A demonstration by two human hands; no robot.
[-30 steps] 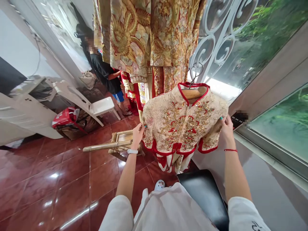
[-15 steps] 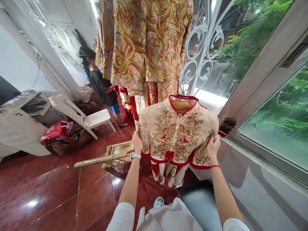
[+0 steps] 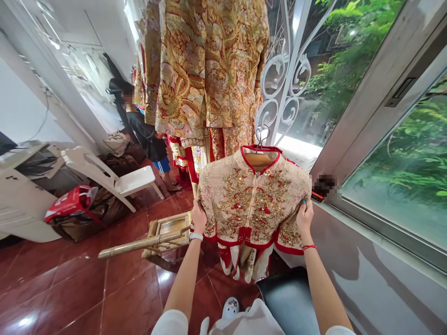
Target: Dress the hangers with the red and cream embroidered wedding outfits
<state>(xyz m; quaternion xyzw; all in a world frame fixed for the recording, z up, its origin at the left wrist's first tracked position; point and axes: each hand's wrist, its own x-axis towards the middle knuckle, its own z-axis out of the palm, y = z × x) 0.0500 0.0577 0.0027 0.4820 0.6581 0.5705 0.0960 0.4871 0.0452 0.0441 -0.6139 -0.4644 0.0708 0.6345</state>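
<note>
In front of me hangs a short cream jacket (image 3: pixel 253 200) with gold beading, red trim and a front zip. It is on a hanger (image 3: pixel 260 159) whose metal hook shows above the collar. My left hand (image 3: pixel 199 217) grips the jacket's sleeve on the left, thumb on the front. My right hand (image 3: pixel 305 217) pinches the other sleeve, fingers behind the cloth. Below the jacket's hem, red and cream strips of cloth (image 3: pixel 244 260) hang down. Just behind are long gold embroidered garments (image 3: pixel 213 70).
A bamboo chair (image 3: pixel 167 235) stands left of the jacket. Farther left are a white chair (image 3: pixel 134 180), a red bag (image 3: pixel 70 202) and a person in black (image 3: pixel 146 135). A black seat (image 3: pixel 289 298) is near my legs. The window (image 3: pixel 401 172) lines the right.
Both hands still hold the sleeves and have moved slightly left and down in view with the jacket. The whole view has shifted a little; the sleeves look spread slightly wider.
</note>
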